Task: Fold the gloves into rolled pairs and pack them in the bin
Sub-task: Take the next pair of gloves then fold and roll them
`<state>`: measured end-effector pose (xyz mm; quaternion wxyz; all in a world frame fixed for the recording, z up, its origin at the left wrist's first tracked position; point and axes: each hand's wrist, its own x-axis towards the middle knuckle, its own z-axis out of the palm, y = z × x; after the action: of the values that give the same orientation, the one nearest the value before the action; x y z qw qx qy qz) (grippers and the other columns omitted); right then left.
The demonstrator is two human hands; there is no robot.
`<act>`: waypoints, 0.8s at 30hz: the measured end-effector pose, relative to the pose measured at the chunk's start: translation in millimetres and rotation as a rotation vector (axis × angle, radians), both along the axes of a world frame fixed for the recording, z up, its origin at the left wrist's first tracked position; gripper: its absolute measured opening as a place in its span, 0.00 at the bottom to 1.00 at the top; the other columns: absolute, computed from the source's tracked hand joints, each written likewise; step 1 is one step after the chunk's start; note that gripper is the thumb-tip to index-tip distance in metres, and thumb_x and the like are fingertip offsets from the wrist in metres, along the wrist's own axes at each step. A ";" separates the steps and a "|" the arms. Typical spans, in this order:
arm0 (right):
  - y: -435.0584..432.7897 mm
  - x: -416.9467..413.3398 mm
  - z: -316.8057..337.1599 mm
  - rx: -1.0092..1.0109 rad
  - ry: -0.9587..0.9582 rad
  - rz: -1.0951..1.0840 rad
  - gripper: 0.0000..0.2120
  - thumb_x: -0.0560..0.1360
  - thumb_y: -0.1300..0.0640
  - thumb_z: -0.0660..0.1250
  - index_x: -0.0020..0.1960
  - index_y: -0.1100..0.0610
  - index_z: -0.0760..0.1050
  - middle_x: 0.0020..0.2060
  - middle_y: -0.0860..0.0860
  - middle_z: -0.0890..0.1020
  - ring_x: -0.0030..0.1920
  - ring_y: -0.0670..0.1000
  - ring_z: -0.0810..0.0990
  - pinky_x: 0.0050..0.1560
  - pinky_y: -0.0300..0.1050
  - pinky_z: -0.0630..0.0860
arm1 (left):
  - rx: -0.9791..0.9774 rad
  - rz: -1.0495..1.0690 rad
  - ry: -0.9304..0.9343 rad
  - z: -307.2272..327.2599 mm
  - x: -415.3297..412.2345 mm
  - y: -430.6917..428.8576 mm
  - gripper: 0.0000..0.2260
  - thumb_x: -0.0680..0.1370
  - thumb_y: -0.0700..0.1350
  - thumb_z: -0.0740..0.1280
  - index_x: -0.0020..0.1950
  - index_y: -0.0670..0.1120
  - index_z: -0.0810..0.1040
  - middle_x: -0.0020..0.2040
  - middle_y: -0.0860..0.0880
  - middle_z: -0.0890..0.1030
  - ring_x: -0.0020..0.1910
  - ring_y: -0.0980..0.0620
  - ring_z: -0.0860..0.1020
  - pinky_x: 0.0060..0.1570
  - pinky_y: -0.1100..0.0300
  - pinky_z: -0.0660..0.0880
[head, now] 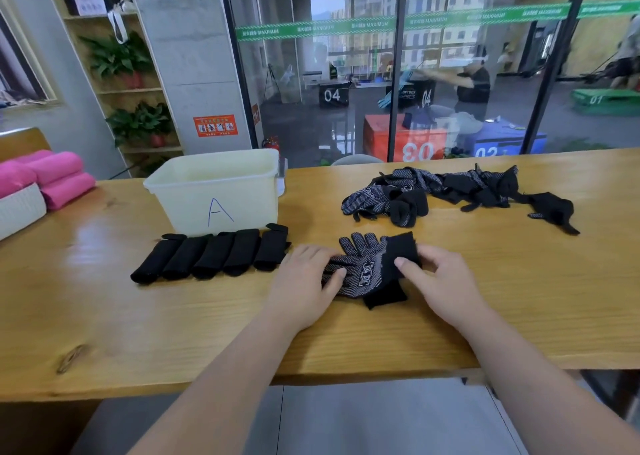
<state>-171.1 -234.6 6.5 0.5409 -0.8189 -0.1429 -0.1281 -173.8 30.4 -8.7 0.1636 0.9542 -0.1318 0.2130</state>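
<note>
At the far left of the long wooden counter [173, 333] sits a white ribbed basket [19, 212], with pink rolled towels [55, 177] stacked on and beside it. Further right stands a cream plastic bin [180, 205] with a blue letter A drawn on its near wall. Just in front of the bin, five black rolled glove pairs [211, 257] lie side by side in a row on the counter, touching one another. The rightmost roll is close to the person's left hand [304, 281]. That hand lies flat, its fingers fairly straight, pressing down on the finger end of a pair of black knit gloves with white grip dots [363, 271]. This pair lies on the counter toward its front edge, just right of the row of rolls. The gloves seem to lie one on the other, some fingers pointing away toward the glass wall [346, 90]. One plain black cuff is turned up at the upper right and another pokes out below. The right hand [443, 281] holds the upper cuff, thumb on top and fingers curled behind it. Farther back and to the right, well apart from both hands, a loose heap of black dotted gloves [450, 187] sprawls across the counter near the glass wall.
</note>
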 end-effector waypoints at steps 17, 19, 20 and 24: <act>-6.7 11.8 89.1 0.275 0.133 0.086 0.11 0.83 0.60 0.68 0.63 0.53 0.82 0.55 0.52 0.88 0.57 0.59 0.86 0.62 0.62 0.82 | 0.064 -0.017 0.195 10.3 -5.5 -4.1 0.38 0.77 0.78 0.56 0.81 0.57 0.66 0.80 0.57 0.68 0.81 0.53 0.60 0.80 0.46 0.59; -5.1 7.8 100.3 0.232 0.120 0.116 0.11 0.83 0.60 0.69 0.64 0.53 0.82 0.55 0.54 0.88 0.58 0.60 0.86 0.62 0.63 0.82 | 0.065 -0.016 0.231 8.1 -3.1 -2.8 0.40 0.76 0.79 0.56 0.82 0.58 0.66 0.82 0.59 0.65 0.83 0.53 0.57 0.81 0.45 0.57; -4.8 6.2 105.4 0.210 0.116 0.130 0.11 0.82 0.60 0.69 0.63 0.53 0.83 0.54 0.54 0.88 0.57 0.61 0.86 0.62 0.63 0.82 | 0.060 -0.018 0.248 7.5 -2.2 -2.3 0.41 0.75 0.79 0.56 0.82 0.58 0.65 0.83 0.59 0.64 0.84 0.54 0.55 0.82 0.45 0.55; -3.9 1.1 124.4 0.131 0.113 0.218 0.09 0.82 0.61 0.70 0.60 0.54 0.84 0.52 0.56 0.88 0.55 0.59 0.87 0.59 0.60 0.82 | 0.034 -0.038 0.277 8.0 -0.5 -1.7 0.40 0.76 0.76 0.59 0.84 0.58 0.62 0.84 0.60 0.59 0.84 0.55 0.51 0.83 0.48 0.51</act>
<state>-170.0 -238.5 130.9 0.6109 -0.7674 -0.1919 -0.0313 -174.3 28.7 -0.7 0.1679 0.9744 -0.1297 0.0741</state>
